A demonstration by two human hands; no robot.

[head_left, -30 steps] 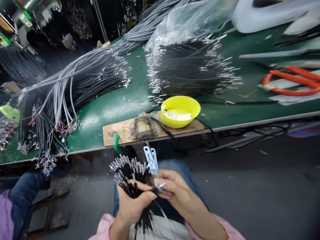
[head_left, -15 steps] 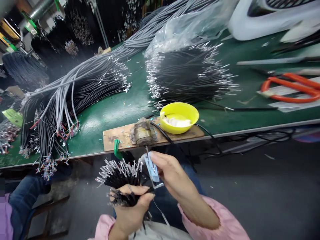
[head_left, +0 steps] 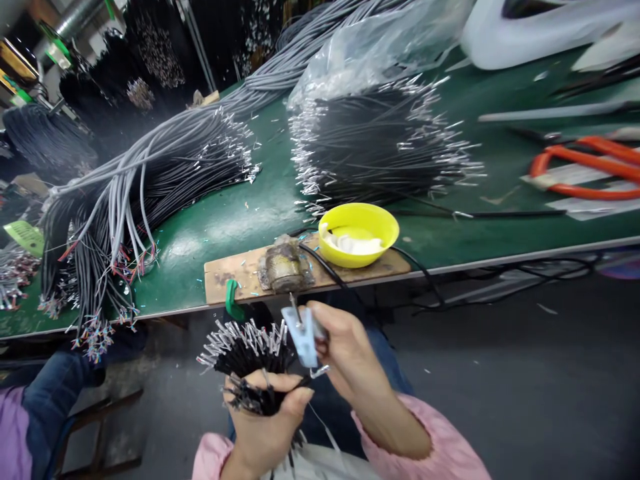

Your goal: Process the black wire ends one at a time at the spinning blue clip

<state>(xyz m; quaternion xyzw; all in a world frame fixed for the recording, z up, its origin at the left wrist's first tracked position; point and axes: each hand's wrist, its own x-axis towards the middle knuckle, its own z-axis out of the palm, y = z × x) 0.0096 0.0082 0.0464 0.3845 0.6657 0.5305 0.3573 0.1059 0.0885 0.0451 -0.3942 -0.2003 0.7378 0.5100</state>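
Note:
My left hand is closed around a thick bundle of black cables whose stripped, silvery ends fan upward. One cable end sticks out past my left thumb, its bare tip at the lower end of a light blue clip like a clothes peg. The clip sits on the thin shaft of a small, grimy motor and looks slightly blurred. Beside the clip is my right hand, its thumb and curled fingers apart with a gap between them; part of the fingers is hidden.
The motor is mounted on a wooden board at the edge of the green table, near a yellow bowl with white material. Cable piles and orange-handled scissors lie behind. Another person's leg shows at left.
The blue clip has turned about the shaft and now shows a different side. My right thumb has come off the clip. My left hand keeps the bundle, shifted slightly.

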